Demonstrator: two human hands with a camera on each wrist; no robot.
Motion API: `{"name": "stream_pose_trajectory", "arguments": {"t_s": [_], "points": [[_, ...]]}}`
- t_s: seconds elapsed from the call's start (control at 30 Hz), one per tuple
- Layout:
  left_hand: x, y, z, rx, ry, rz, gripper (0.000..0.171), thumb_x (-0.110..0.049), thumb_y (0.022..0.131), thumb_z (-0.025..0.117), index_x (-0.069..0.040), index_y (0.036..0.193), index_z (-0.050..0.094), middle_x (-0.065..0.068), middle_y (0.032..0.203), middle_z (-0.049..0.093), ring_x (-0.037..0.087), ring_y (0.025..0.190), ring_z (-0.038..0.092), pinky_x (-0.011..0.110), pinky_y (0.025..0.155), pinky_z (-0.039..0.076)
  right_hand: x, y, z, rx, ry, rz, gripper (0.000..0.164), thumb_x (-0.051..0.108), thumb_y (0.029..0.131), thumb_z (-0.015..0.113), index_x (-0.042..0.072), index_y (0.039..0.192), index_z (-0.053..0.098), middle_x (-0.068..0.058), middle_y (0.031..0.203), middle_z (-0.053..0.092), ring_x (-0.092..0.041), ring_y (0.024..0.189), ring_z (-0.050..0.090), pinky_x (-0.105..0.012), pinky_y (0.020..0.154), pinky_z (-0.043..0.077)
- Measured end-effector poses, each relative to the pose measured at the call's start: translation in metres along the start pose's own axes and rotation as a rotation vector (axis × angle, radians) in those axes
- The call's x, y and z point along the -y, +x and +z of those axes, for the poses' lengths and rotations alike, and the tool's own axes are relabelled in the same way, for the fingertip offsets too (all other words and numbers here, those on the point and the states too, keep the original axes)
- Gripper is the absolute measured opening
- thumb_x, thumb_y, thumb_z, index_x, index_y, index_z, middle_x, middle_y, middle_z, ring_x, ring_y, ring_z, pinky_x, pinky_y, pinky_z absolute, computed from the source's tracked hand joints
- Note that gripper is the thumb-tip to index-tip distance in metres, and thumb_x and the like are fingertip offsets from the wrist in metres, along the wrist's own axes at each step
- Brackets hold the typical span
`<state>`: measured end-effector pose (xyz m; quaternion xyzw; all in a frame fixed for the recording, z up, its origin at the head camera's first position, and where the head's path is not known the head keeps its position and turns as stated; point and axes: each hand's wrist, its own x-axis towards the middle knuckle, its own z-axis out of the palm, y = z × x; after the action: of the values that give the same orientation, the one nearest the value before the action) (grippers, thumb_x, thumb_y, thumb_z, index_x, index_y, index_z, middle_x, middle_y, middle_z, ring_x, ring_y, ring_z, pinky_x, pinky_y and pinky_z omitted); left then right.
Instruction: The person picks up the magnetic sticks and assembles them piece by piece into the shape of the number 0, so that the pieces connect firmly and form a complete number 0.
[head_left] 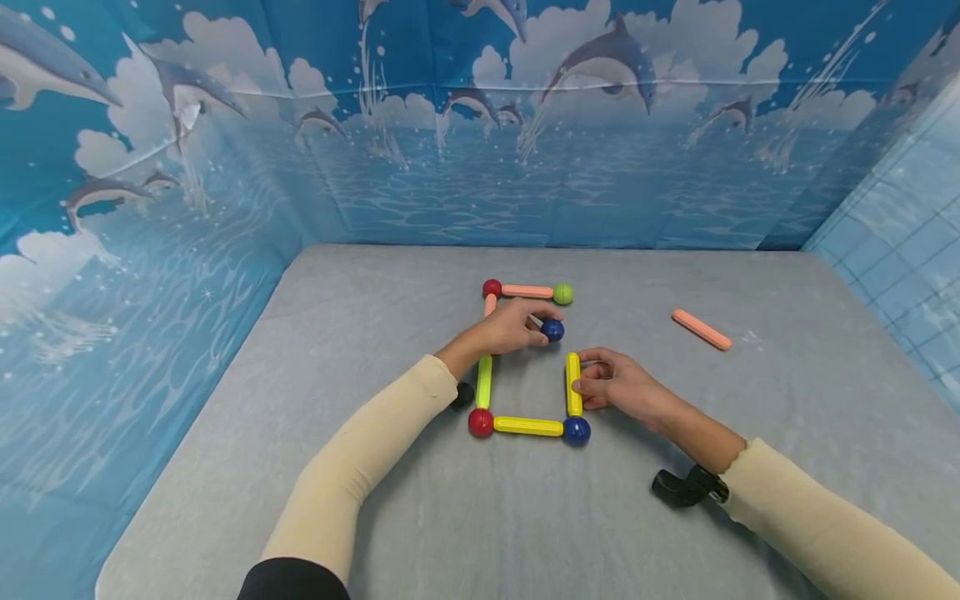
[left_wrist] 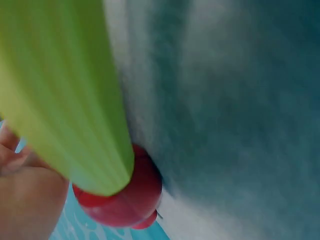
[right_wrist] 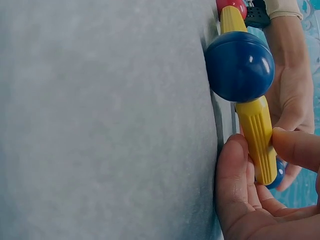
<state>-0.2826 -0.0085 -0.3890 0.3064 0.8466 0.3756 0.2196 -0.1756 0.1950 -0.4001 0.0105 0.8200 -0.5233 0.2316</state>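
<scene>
My left hand (head_left: 512,327) holds a blue ball (head_left: 552,331) between fingers and thumb, just beyond the free end of a yellow rod (head_left: 573,383). My right hand (head_left: 621,385) pinches that rod, whose near end meets a second blue ball (right_wrist: 240,66). From this ball another yellow rod (head_left: 528,427) runs left to a red ball (head_left: 481,422). A yellow-green rod (left_wrist: 65,100) leads away from the red ball and passes under my left hand. Beyond the hand, an orange rod (head_left: 491,305), partly covered, reaches another red ball (head_left: 492,287).
At the far side, a second orange rod (head_left: 527,292) joins the far red ball to a green ball (head_left: 562,293). A loose orange rod (head_left: 701,329) lies to the right on the grey table (head_left: 757,400). Dolphin-printed curtains (head_left: 465,192) stand behind and at the left.
</scene>
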Motion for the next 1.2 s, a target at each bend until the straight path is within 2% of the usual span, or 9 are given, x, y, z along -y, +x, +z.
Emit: {"name": "stream_pose_trajectory", "arguments": {"t_s": [0.13,0.43,1.2], "points": [[-0.001,0.002,0.003,0.01,0.02,-0.007,0.047,-0.006,0.095,0.064,-0.016,0.14,0.056,0.006,0.14,0.058,0.022,0.116,0.064,0.028,0.089,0.056,0.0,0.0,0.001,0.001,0.008,-0.008,0.064,0.018,0.097,0.063,0.0,0.15,0.031,-0.015,0.117,0.058,-0.013,0.088,0.064,-0.033,0.083,0.059],[-0.004,0.007,0.009,-0.024,0.072,-0.017,0.042,-0.01,0.093,0.069,-0.018,0.133,0.061,0.0,0.133,0.063,0.015,0.111,0.066,0.021,0.083,0.056,-0.001,0.001,0.002,-0.002,-0.002,-0.013,0.061,0.017,0.098,0.062,-0.001,0.149,0.033,-0.013,0.114,0.058,-0.013,0.086,0.064,-0.031,0.081,0.059],[-0.01,0.005,0.014,0.049,0.141,0.045,0.04,-0.009,0.09,0.072,-0.014,0.129,0.061,0.001,0.128,0.065,0.013,0.106,0.068,0.017,0.082,0.055,0.002,0.001,0.004,0.012,0.047,0.007,0.058,0.013,0.098,0.06,-0.001,0.148,0.032,-0.01,0.109,0.054,-0.014,0.085,0.062,-0.032,0.079,0.06]]}}
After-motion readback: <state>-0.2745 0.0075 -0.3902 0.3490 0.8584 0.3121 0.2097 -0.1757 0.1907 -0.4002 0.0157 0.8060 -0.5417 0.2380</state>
